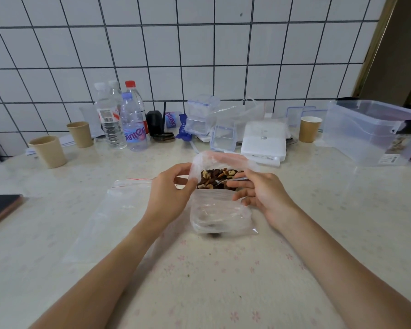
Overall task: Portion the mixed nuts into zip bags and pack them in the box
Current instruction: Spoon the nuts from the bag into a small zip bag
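Observation:
Mixed nuts (212,176) lie in an open clear bag (223,159) at the table's middle. In front of it stands a small clear zip bag (220,214), almost empty, with a few dark bits at its bottom. My left hand (171,191) pinches the clear plastic at the left edge of the bag mouths; which bag it grips I cannot tell. My right hand (261,193) holds a metal spoon (220,181) whose bowl rests among the nuts. Another empty zip bag (114,210) with a red strip lies flat to the left. The large clear box (365,136) stands at the far right.
A dark phone (0,207) lies at the left edge. Paper cups (49,154) and water bottles (133,124) stand at the back left. Small lidded containers (199,117), a white case (263,141) and another paper cup (310,129) crowd the back, against a tiled wall.

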A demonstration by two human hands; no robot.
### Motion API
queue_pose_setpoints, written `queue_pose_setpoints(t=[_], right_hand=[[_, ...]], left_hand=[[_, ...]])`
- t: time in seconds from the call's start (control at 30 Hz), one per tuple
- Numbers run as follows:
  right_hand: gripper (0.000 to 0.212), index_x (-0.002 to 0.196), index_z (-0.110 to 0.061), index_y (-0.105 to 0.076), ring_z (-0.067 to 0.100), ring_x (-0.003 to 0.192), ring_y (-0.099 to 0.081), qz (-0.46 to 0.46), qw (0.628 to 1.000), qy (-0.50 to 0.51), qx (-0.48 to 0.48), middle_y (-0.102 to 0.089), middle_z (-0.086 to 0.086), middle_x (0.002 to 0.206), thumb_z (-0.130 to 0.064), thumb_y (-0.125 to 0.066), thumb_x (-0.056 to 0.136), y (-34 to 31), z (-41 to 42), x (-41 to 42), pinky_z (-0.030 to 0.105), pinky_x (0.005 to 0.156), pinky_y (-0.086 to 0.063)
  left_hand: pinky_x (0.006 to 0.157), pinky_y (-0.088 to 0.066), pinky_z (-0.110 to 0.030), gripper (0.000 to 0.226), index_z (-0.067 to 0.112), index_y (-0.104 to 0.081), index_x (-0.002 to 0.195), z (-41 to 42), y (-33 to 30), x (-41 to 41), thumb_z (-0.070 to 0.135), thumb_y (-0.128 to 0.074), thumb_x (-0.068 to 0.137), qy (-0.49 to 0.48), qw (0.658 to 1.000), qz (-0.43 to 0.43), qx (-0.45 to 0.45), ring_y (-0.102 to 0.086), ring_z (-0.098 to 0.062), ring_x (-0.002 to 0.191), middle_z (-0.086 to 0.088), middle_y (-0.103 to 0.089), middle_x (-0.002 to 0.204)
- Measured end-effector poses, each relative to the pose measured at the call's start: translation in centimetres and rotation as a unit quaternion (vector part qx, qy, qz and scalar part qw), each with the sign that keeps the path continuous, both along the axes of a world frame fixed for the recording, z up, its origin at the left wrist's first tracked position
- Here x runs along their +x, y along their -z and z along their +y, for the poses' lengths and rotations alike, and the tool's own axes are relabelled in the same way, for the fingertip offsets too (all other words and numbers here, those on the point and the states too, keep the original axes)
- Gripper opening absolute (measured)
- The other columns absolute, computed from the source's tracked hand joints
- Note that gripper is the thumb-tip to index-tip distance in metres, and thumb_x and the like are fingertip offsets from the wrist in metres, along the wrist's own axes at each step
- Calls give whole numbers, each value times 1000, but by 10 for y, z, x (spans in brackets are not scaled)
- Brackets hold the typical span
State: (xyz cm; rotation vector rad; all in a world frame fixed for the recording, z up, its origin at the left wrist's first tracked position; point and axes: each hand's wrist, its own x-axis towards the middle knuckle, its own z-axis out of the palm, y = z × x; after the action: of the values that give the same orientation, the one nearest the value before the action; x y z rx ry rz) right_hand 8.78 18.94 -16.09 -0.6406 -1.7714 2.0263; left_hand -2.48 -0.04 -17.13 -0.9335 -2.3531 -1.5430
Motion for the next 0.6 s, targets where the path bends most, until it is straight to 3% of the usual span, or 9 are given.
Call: queue_pose_setpoints(t=[0.07,0.23,0.33,0.43,0.5,0.6], right_hand=[[31,107,-1,-68,25,58,-70,8,1000,-2,-16,-80,16,93,-22,-46,109,0,0,0,27,43,-47],[35,107,-2,-69,24,65,-73,30,999,-2,-24,-80,16,93,-24,-42,110,-5,-1,2,28,45,-50],[36,104,-4,-68,24,66,-73,43,999,7,-6,-80,16,92,-26,-41,110,-12,2,5,29,46,-49],[38,102,-4,-68,25,65,-72,56,998,17,12,-79,16,88,-27,-40,110,-20,7,9,30,47,-48],[39,99,-4,-68,25,62,-71,62,998,21,23,-79,17,85,-29,-40,109,-25,11,13,29,46,-47],[43,94,-3,-69,26,56,-70,69,997,19,43,-77,19,81,-31,-40,110,-32,17,19,28,43,-48]], left_hand=[[76,-55,-15,31,30,-71,125,0,-1,0,24,-73,95,-2,1000,-3,1,-66,13,89,32,-69,102],[70,-49,-4,29,29,-71,123,-3,-3,0,29,-74,94,-5,1000,-7,-1,-66,15,88,32,-69,102],[65,-46,-5,34,27,-69,126,-7,-5,0,40,-72,94,-26,999,-11,-34,-67,10,85,23,-70,109],[65,-45,-14,41,26,-61,123,-11,-8,2,50,-71,92,-64,996,-17,-61,-64,5,83,16,-67,107],[66,-48,-24,40,24,-55,113,-15,-13,5,53,-70,90,-85,994,-26,-67,-64,-1,81,12,-65,99],[67,-52,-32,36,24,-59,91,-20,-18,12,59,-67,90,-69,991,-21,-113,-67,-10,74,10,-67,82]])
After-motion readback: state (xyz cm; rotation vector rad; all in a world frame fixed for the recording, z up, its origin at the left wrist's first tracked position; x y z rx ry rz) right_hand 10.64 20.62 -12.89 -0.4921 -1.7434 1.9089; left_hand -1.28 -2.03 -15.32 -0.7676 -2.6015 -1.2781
